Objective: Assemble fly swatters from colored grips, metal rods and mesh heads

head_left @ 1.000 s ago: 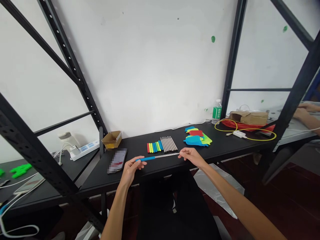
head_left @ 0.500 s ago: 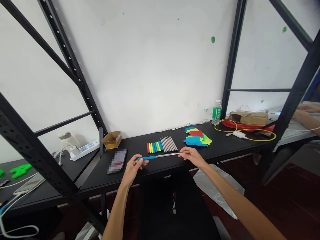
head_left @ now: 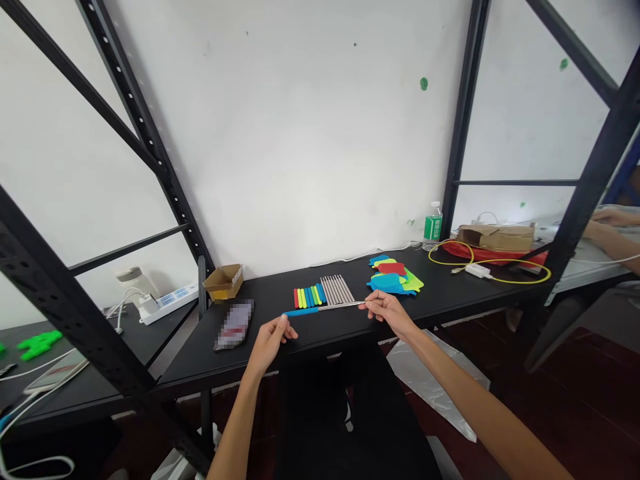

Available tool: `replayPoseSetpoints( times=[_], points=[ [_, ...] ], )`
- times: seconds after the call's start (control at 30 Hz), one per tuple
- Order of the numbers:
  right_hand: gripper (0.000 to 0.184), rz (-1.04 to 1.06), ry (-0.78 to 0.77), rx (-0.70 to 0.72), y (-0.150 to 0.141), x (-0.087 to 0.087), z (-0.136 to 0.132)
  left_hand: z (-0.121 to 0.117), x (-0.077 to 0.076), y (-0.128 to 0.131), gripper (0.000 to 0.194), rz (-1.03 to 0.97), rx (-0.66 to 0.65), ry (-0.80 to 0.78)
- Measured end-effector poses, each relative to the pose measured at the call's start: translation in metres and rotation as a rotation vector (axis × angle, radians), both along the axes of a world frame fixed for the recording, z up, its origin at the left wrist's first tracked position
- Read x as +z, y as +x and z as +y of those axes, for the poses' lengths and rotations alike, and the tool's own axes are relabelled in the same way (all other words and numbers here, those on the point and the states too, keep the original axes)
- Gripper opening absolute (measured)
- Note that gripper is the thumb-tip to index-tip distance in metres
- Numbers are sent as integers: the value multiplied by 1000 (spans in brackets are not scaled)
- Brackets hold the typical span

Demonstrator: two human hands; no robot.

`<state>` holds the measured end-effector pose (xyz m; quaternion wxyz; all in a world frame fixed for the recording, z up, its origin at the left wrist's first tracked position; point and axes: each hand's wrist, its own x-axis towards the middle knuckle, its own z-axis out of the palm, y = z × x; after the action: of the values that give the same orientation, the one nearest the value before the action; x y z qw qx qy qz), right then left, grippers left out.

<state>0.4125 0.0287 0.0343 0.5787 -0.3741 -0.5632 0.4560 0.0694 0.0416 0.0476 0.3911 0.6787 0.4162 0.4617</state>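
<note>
A thin metal rod (head_left: 336,307) with a blue handle (head_left: 303,312) lies crosswise above the front of the dark table. My right hand (head_left: 384,309) pinches the rod's bare tip between thumb and fingers. At the handle's far end is my left hand (head_left: 269,341), its thumb tip beside or touching that end. The left fingers are loosely bent and no longer wrapped around the handle. Behind the rod lie a row of red, yellow and blue handles (head_left: 309,296) and a row of metal rods (head_left: 337,289). Flat coloured cut-out pieces (head_left: 393,283) are piled to their right.
A phone (head_left: 234,324) and a small cardboard box (head_left: 223,281) are at the left. A water bottle (head_left: 433,227), a yellow cable (head_left: 520,280) and a brown carton (head_left: 495,237) sit at the right. Black shelf posts (head_left: 585,173) flank the table. Another person's arm (head_left: 613,233) shows far right.
My left fingers have come off the blue handle, and that hand has dropped slightly. The rod has shifted a little to the right with my right hand, which keeps its pinch.
</note>
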Motion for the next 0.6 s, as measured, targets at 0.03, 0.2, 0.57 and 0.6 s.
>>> replayPoseSetpoints(
  times=[0.03, 0.2, 0.57, 0.6],
  points=[
    [32, -4, 2, 3, 0, 0, 0, 0, 0, 0, 52, -25, -1, -16],
    [34, -42, -3, 18, -1, 1, -1, 0, 0, 1, 56, -23, 14, -22],
    [37, -186, 28, -1, -2, -1, 1, -2, 2, 1, 49, -12, 1, 28],
    [37, -198, 30, -3, -2, -1, 0, -2, 2, 0, 49, -15, 2, 25]
  ],
)
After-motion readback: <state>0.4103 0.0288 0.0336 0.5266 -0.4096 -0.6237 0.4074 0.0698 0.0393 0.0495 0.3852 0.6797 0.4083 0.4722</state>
